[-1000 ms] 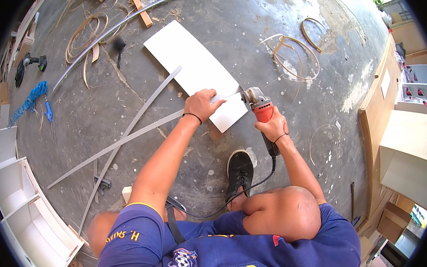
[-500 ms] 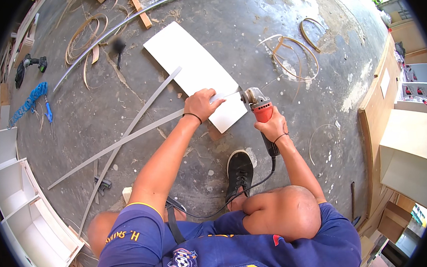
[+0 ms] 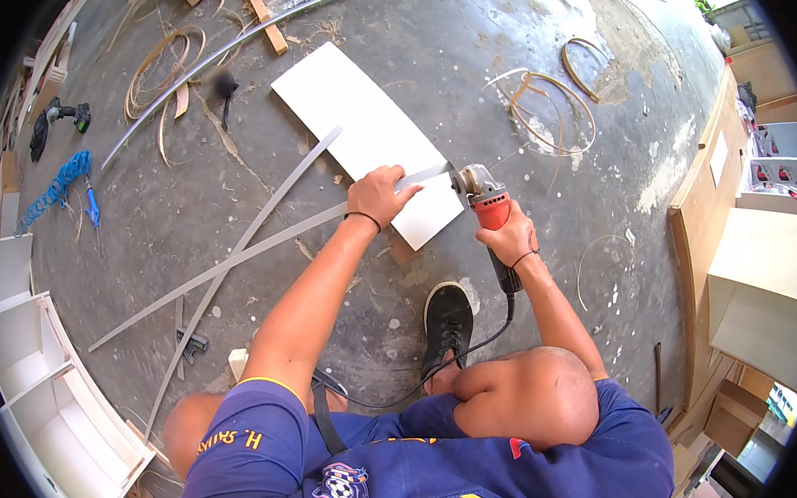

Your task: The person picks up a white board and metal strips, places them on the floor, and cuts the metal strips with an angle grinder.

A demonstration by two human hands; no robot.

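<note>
My left hand [image 3: 379, 197] is closed on a long grey flat strip [image 3: 279, 242], holding it against a white board [image 3: 363, 110] on the floor. From there the strip runs out to the lower left. In my right hand [image 3: 510, 238] is a red and black angle grinder [image 3: 492, 212], its fingers wrapped around the body. The grinder's disc end sits at the board's right edge, by the strip's far end; whether the disc touches the strip I cannot tell. A second grey strip [image 3: 294, 184] crosses under or over the first, with its tip on the board.
The grinder's black cord [image 3: 491, 336] passes by my shoe [image 3: 448, 324]. Coiled edging strips [image 3: 550, 112] lie at right and far left. A cordless drill [image 3: 62, 114], a blue air hose [image 3: 57, 186] and white cabinet frames [image 3: 36, 362] stand left; wooden panels [image 3: 701, 203] line the right.
The view has shifted very slightly. Both hands keep nearly the same grip and place. More of the strip's grey face shows between my left hand and the grinder.
</note>
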